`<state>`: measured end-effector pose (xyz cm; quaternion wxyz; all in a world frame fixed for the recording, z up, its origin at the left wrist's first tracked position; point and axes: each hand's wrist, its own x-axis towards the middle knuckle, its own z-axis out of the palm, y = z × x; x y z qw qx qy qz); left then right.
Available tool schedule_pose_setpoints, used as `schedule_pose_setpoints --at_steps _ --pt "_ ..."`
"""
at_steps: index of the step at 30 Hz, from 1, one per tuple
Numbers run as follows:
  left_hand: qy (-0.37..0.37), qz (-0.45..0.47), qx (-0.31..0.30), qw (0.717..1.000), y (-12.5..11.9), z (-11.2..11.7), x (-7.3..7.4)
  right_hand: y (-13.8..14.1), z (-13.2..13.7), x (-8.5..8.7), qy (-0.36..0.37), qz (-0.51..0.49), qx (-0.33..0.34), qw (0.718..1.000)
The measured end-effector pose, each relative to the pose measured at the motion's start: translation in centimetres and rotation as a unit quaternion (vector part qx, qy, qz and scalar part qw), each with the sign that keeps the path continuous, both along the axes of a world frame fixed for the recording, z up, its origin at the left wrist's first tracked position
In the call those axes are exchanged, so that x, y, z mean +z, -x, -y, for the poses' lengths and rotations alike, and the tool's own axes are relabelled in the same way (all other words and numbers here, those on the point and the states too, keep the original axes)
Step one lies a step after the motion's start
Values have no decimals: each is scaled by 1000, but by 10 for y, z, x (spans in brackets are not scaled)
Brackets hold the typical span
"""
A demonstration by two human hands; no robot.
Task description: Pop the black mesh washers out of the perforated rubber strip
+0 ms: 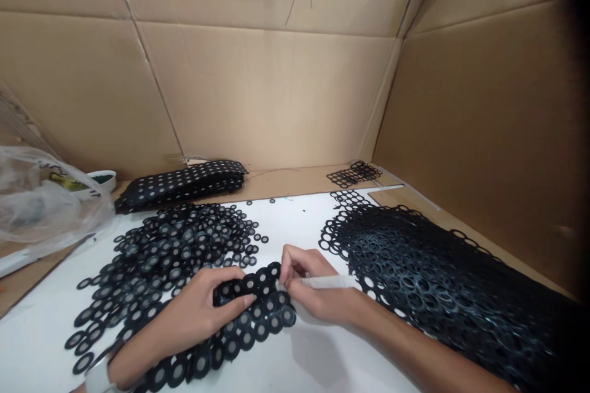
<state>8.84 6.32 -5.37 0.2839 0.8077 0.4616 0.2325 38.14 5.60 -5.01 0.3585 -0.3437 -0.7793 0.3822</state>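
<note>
My left hand is closed on a strip of joined black discs with pale grey centres, thumb on top and fingers behind. The strip runs under my left wrist towards the bottom edge of the view. At its far right end my right hand is pinched, thumb against fingers. A thin whitish strip passes through the right hand, one tip showing by the fingertips at the discs. What lies right between those fingertips is hidden.
Loose black discs are heaped at left on the white board. A large pile of black ring netting lies at right. Behind are a folded dotted black sheet, netting scraps, a plastic bag, a white cup and cardboard walls.
</note>
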Motion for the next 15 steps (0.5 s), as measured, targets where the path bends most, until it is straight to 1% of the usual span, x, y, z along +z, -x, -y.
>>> schedule_pose_setpoints --at_steps 4,7,11,13,15 --pt "-12 -16 -7 1000 2 0 -1 -1 -1 -1 3 10 15 1000" --pt "-35 -32 -25 999 5 0 1 0 -1 -1 8 15 25 1000" --pt "-69 -76 -60 993 10 4 15 2 0 2 16 27 30 999" --pt "-88 -101 -63 989 11 8 23 3 1 4 21 37 29 999" --pt "-125 -129 -58 982 10 12 29 4 2 6 22 45 29 998"
